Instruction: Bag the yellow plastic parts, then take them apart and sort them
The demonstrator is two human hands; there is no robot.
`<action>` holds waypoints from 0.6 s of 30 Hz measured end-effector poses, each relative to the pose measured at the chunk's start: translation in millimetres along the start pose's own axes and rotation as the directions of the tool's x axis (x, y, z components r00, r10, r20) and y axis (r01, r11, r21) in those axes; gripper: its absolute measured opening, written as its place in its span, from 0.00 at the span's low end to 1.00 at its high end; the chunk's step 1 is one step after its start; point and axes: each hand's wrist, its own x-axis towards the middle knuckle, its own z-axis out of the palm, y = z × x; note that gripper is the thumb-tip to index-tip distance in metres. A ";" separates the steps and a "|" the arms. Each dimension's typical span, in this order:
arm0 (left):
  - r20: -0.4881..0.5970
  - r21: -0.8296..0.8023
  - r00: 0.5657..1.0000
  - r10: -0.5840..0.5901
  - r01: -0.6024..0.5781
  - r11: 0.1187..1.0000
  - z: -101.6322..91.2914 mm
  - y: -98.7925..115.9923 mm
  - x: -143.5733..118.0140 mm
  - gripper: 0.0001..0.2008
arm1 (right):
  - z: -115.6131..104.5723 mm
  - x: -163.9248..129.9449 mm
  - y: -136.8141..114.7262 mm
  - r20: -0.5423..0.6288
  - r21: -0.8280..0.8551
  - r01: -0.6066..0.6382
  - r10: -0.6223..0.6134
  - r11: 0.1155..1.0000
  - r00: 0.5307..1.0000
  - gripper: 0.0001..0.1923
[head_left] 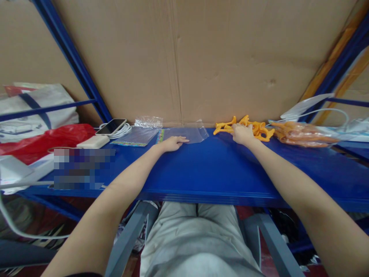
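My left hand (172, 144) lies flat on the blue shelf (207, 169), fingertips resting on the edge of a clear plastic bag (187, 134) with a coloured header strip. My right hand (241, 134) reaches into a small pile of orange plastic clips (256, 129) at the back of the shelf, fingers curled over them; whether it grips one is unclear. A second clear bag (137, 136) lies to the left of the first.
A phone (111, 126), white cable and white charger (92, 142) sit at the back left beside a red bag (43, 140). A clear bag full of orange clips (301, 134) lies at the right. A cardboard wall (201, 57) backs the shelf.
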 end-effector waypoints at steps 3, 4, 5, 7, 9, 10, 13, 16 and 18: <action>0.024 -0.035 1.000 -0.004 0.005 0.999 -4.3 -1.9 -4.4 0.24 | -3.5 4.0 -2.7 -0.132 0.181 0.010 0.014 0.983 0.991 0.21; 0.023 -0.054 1.000 0.002 0.000 0.999 -5.3 -2.5 -5.1 0.24 | -3.5 5.8 -3.8 -0.172 0.256 0.060 -0.015 0.965 0.985 0.21; 0.020 -0.075 1.000 0.006 -0.004 0.997 -5.9 -3.1 -5.4 0.23 | -3.1 7.5 -4.9 -0.203 0.324 0.128 -0.063 0.937 0.977 0.21; 0.016 -0.118 1.000 0.003 -0.001 0.993 -6.5 -4.8 -4.9 0.22 | -1.1 10.4 -6.9 -0.235 0.416 0.260 -0.173 0.871 0.956 0.20; 0.006 -0.164 1.000 -0.011 0.012 0.986 -6.8 -7.1 -3.8 0.22 | 1.4 11.9 -8.0 -0.225 0.447 0.323 -0.244 0.834 0.943 0.20; 0.002 -0.189 1.000 -0.019 0.019 0.982 -7.1 -8.4 -3.2 0.21 | 2.8 12.1 -8.0 -0.203 0.447 0.323 -0.257 0.834 0.945 0.19; 0.000 -0.277 0.999 -0.037 0.036 0.960 -7.8 -12.5 -2.3 0.20 | 6.3 12.2 -6.3 -0.120 0.434 0.288 -0.262 0.854 0.958 0.18; 0.005 -0.375 0.997 -0.071 0.068 0.925 -7.4 -15.2 -2.3 0.21 | 8.4 12.2 -4.6 -0.111 0.452 0.311 -0.293 0.836 0.950 0.17; -0.007 -0.440 0.995 -0.096 0.083 0.894 -6.2 -15.7 -2.5 0.22 | 8.8 12.0 -5.0 -0.115 0.474 0.339 -0.325 0.812 0.939 0.16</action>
